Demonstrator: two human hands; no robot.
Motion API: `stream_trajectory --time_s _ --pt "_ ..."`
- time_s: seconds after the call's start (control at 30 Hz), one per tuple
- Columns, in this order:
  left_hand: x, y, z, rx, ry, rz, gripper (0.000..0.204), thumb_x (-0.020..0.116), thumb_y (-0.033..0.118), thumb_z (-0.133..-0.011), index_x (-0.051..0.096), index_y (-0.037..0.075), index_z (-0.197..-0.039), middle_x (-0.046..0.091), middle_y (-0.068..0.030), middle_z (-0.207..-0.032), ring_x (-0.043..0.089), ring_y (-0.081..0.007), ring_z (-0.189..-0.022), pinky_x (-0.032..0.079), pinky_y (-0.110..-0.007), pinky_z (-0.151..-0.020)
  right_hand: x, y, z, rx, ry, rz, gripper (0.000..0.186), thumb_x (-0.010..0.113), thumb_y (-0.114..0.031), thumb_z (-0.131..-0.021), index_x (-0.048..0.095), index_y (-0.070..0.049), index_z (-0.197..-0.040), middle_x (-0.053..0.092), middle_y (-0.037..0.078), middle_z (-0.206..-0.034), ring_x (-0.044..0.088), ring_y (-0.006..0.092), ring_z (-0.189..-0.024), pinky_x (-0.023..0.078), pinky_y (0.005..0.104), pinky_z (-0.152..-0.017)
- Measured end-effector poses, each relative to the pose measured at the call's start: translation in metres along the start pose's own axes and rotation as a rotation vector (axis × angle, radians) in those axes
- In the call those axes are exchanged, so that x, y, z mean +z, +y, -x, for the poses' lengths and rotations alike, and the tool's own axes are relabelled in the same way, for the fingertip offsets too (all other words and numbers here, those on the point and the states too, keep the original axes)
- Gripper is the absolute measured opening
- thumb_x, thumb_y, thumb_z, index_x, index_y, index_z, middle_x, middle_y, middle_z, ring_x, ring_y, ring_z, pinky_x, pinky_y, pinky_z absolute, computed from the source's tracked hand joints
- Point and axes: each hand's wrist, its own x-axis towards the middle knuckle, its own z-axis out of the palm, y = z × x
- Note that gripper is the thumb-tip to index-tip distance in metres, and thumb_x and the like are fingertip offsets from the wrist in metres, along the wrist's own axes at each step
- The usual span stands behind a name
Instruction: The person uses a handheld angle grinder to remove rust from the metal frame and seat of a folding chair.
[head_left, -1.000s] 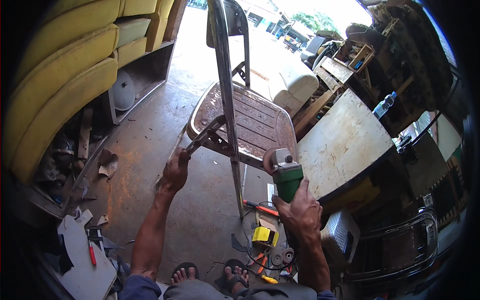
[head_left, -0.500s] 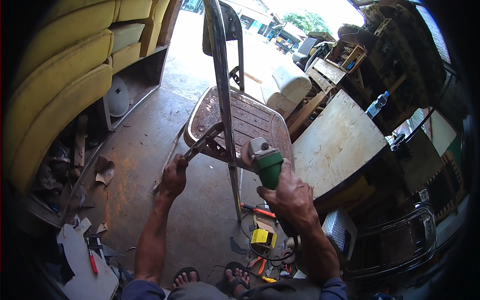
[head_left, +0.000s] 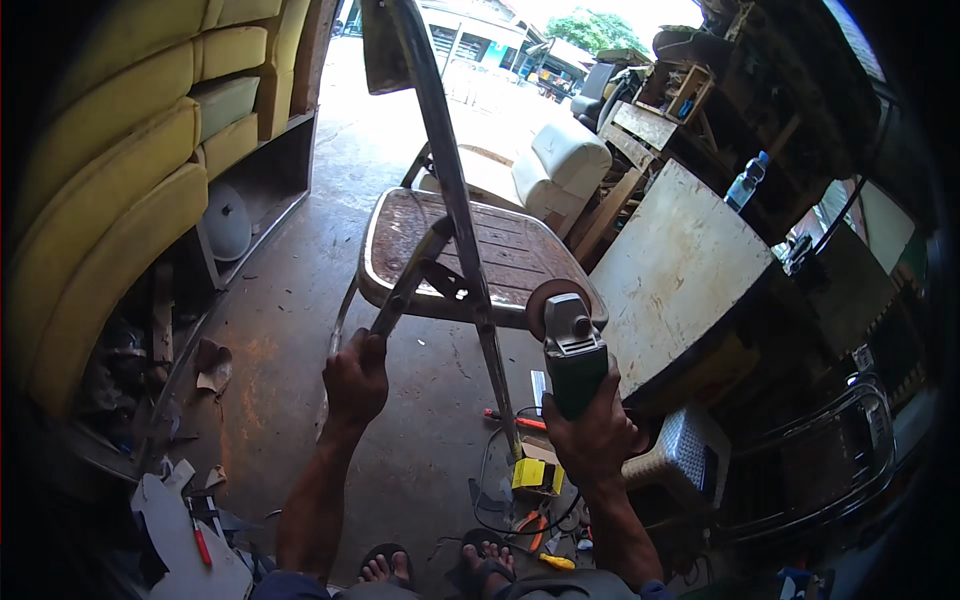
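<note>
A metal folding chair (head_left: 470, 250) with a rusty brown seat stands tilted in front of me on the concrete floor. My left hand (head_left: 356, 378) grips one of its lower frame tubes. My right hand (head_left: 594, 432) holds a green angle grinder (head_left: 571, 352) upright, its disc close to the seat's front right edge and beside the long chrome frame tube (head_left: 455, 200).
Yellow cushions (head_left: 110, 190) are stacked at left above scrap on the floor. A worn white tabletop (head_left: 680, 270) with a water bottle (head_left: 746, 182) stands at right. A yellow tape measure (head_left: 533, 474), pliers and cables lie near my sandalled feet. A white stool (head_left: 690, 452) sits at lower right.
The grinder has moved left and up toward the chair seat's edge. My left hand has stayed on the frame tube, and the chair appears closer and larger.
</note>
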Motion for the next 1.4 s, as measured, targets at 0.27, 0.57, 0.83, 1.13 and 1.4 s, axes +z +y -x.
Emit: stream_trajectory --time_s 0.27,0.57,0.83,1.13,1.4 --pt "-0.010 0.074 0.012 0.003 0.090 0.009 0.051 0.048 0.041 -0.107 0.063 -0.001 -0.083 0.061 -0.0254 -0.068 0.061 -0.0509 -0.070 0.044 -0.054 -0.062 -0.002 0.000 -0.006 -0.005 0.096 -0.097 0.095 0.085 -0.031 -0.072 0.036 -0.002 -0.147 0.067 0.021 -0.107 0.073 0.0400 -0.075 0.058 0.0470 -0.062" --pt "-0.009 0.073 0.017 0.004 0.120 -0.038 0.046 0.051 0.036 -0.106 0.067 -0.002 -0.086 0.064 -0.0256 -0.071 0.065 -0.0494 -0.074 0.048 -0.052 -0.064 -0.005 -0.006 -0.010 -0.072 0.100 -0.142 0.091 0.082 -0.029 -0.076 0.035 -0.002 -0.149 0.066 0.023 -0.113 0.073 0.0404 -0.078 0.059 0.0481 -0.064" --pt "-0.012 0.076 0.012 -0.039 0.109 -0.046 0.045 0.051 0.037 -0.106 0.067 0.000 -0.086 0.066 -0.0247 -0.074 0.066 -0.0495 -0.078 0.048 -0.054 -0.066 -0.015 -0.017 -0.021 -0.001 -0.020 -0.129 0.095 0.084 -0.034 -0.077 0.033 -0.002 -0.149 0.067 0.024 -0.115 0.074 0.0431 -0.084 0.060 0.0503 -0.069" --pt "-0.010 0.078 0.017 -0.030 0.111 -0.061 0.046 0.049 0.039 -0.106 0.066 0.001 -0.086 0.065 -0.0243 -0.073 0.066 -0.0503 -0.078 0.049 -0.055 -0.066 -0.021 -0.021 -0.028 0.050 -0.093 -0.114 0.090 0.081 -0.035 -0.079 0.033 -0.003 -0.149 0.067 0.023 -0.116 0.074 0.0447 -0.083 0.059 0.0531 -0.071" --pt "-0.003 0.079 0.021 -0.045 0.096 -0.058 0.047 0.050 0.040 -0.105 0.067 0.000 -0.087 0.066 -0.0258 -0.075 0.066 -0.0509 -0.081 0.049 -0.056 -0.068 -0.034 -0.020 -0.038 0.067 -0.034 -0.002 0.094 0.084 -0.038 -0.079 0.033 0.000 -0.148 0.067 0.024 -0.112 0.074 0.0430 -0.082 0.060 0.0518 -0.072"
